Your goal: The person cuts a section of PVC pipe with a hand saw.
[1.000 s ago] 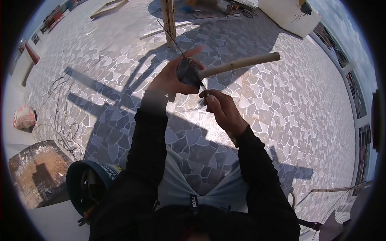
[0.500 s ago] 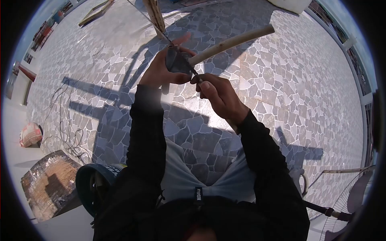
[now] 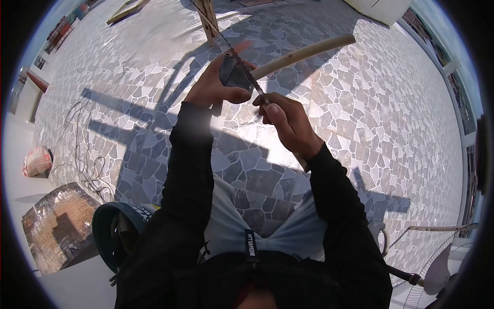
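Observation:
My left hand [image 3: 212,85] is wrapped round the dark, flat-sided head [image 3: 234,74] of a wooden-handled tool. Its pale wooden handle [image 3: 303,54] sticks out to the upper right. Across the head runs a thin dark twisted strand [image 3: 254,82], which continues as a line up past the wooden post [image 3: 208,23]. Thumb and fingers of my right hand [image 3: 290,121] pinch the strand's lower end, just right of my left thumb. My left index finger stretches out past the head, and the palm side of that grip is hidden.
Stone-patterned paving [image 3: 339,103] spreads all around. To the left lie a tangled cable [image 3: 85,154], a filled sack [image 3: 37,160] and a worn board [image 3: 62,226]. A dark bucket [image 3: 110,232] stands by my left elbow. At the lower right is a fan [image 3: 437,273].
The view has shifted slightly. My right hand has moved a little to the right along the strand's line, widening the gap to my left thumb. Both grips stay closed.

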Demonstrator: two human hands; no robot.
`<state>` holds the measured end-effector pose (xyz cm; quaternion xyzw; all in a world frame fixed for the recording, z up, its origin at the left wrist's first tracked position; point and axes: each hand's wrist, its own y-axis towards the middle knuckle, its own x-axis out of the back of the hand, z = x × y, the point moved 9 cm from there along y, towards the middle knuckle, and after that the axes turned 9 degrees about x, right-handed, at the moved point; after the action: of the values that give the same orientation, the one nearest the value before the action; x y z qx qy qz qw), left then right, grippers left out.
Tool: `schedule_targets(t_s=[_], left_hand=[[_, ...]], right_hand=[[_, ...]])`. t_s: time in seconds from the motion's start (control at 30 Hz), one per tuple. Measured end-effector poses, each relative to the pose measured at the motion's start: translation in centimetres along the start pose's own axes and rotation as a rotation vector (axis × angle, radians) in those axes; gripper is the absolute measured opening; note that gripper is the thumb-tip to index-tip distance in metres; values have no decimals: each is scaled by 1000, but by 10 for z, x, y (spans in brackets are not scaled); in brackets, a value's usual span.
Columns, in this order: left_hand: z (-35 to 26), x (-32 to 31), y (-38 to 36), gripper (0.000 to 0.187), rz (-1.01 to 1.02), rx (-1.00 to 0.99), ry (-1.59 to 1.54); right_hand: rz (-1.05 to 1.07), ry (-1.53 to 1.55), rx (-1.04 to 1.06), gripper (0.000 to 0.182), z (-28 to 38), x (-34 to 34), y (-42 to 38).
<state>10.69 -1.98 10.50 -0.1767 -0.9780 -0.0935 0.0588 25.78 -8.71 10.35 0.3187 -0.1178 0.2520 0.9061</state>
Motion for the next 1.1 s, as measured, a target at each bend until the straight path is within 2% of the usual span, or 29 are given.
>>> schedule_targets(t_s=[0.07,0.17,0.2,0.27,0.33,0.4,0.53,0.63,0.7,0.8,0.87,0.93,0.97,1.03,1.1], left_hand=[[-3,-3,-2,107,80,-51,-121],[-1,1,-6,108,54,-12,-77],[0,4,-6,108,39,9,-54],[-1,9,-8,107,-2,-8,4],[-7,6,-11,106,43,-43,-50],[-6,7,-12,107,52,-40,-38],[-7,10,-14,107,44,-38,80],[-12,3,-15,106,51,-3,37],[-7,3,-15,104,64,4,-1],[-3,8,-11,102,33,-31,32],[-1,6,-10,101,1,-62,97],[1,4,-9,100,62,-32,-206],[7,2,-8,100,65,-27,-190],[17,12,-6,100,18,1,-194],[25,26,0,103,-196,-62,-73]], right_hand=[[-55,41,68,46,5,1,2],[35,-32,-167,46,-29,-3,-3],[48,-37,-157,46,-26,-5,-1],[-34,3,29,47,-1,-5,4],[-41,30,13,48,1,-9,5],[25,-23,-105,46,-19,-12,4],[30,-18,-79,46,-14,-14,5],[12,41,-56,47,-5,-16,5],[26,-19,-173,47,-26,-12,3],[-15,38,-46,47,-11,-10,2],[-5,53,-77,47,-19,-14,0],[-16,38,-161,48,-37,-14,-3],[-15,89,-250,49,-49,-12,-8],[-41,169,-257,54,-42,-8,-7],[-113,283,-169,63,-14,2,5]])
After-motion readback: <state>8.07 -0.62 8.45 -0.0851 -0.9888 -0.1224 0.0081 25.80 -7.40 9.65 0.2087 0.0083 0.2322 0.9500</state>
